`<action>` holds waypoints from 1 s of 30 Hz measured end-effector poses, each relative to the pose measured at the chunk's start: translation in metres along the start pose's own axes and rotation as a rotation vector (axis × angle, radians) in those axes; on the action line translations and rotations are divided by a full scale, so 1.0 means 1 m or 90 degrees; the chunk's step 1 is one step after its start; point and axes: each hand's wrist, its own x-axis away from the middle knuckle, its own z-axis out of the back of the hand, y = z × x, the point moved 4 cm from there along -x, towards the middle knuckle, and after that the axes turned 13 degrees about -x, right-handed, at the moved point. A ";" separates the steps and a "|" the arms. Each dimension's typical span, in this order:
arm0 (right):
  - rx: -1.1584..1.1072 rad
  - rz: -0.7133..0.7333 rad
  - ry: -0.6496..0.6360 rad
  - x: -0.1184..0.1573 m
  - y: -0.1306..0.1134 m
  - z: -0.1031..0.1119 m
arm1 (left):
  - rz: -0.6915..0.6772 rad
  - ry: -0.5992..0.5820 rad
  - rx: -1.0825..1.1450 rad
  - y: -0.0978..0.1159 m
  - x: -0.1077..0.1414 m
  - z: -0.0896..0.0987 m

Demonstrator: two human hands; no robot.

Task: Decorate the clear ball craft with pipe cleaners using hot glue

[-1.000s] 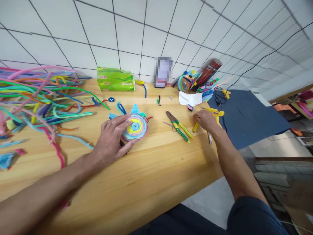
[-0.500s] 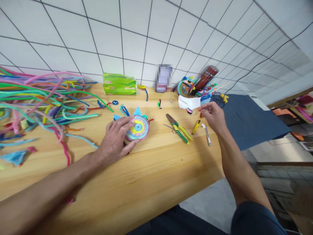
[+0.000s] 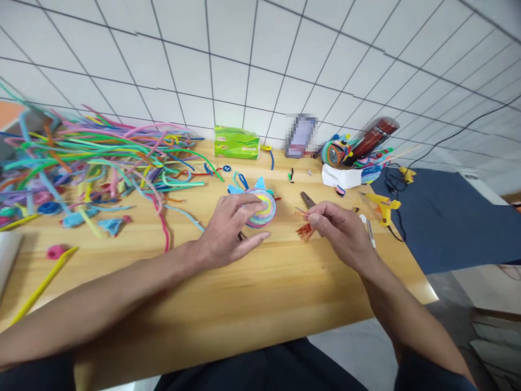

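Observation:
A coiled disc of striped pipe cleaners (image 3: 264, 209), in pink, yellow and blue with light-blue points on its upper edge, lies on the wooden table. My left hand (image 3: 230, 225) rests its outstretched fingers on the disc's left side, with the thumb spread apart below. To the right of the disc, my right hand (image 3: 340, 228) pinches a small orange-red strand (image 3: 302, 213) between thumb and fingertips. A blurred reddish fringe (image 3: 305, 232) shows just under these fingertips. Dark pliers jaws (image 3: 308, 200) stick out behind my right hand, which hides the handles.
A heap of colourful pipe cleaners (image 3: 114, 152) covers the table's left. Along the back are a green tissue pack (image 3: 236, 143), a phone (image 3: 302, 136), a striped round craft figure (image 3: 336, 151) and a red flask (image 3: 374, 138). A yellow glue gun (image 3: 383, 206) lies near the right edge.
My right hand has come leftward from beside the white paper to near the disc, carrying the small strand. My left hand stays on the disc, its thumb further off. The view has shifted.

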 end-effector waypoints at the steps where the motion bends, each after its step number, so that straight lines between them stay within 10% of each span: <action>1: -0.014 0.003 -0.032 0.003 -0.004 -0.011 | 0.006 -0.009 0.032 0.004 -0.003 0.004; 14: 0.011 0.027 -0.116 0.022 -0.017 -0.051 | 0.183 -0.209 0.363 0.013 -0.017 0.010; 24: -0.153 0.013 0.169 0.050 0.031 0.001 | 0.244 -0.306 0.380 0.014 -0.017 0.008; 30: -0.248 0.016 0.089 0.053 0.015 -0.032 | 0.265 -0.383 0.429 0.021 -0.017 0.011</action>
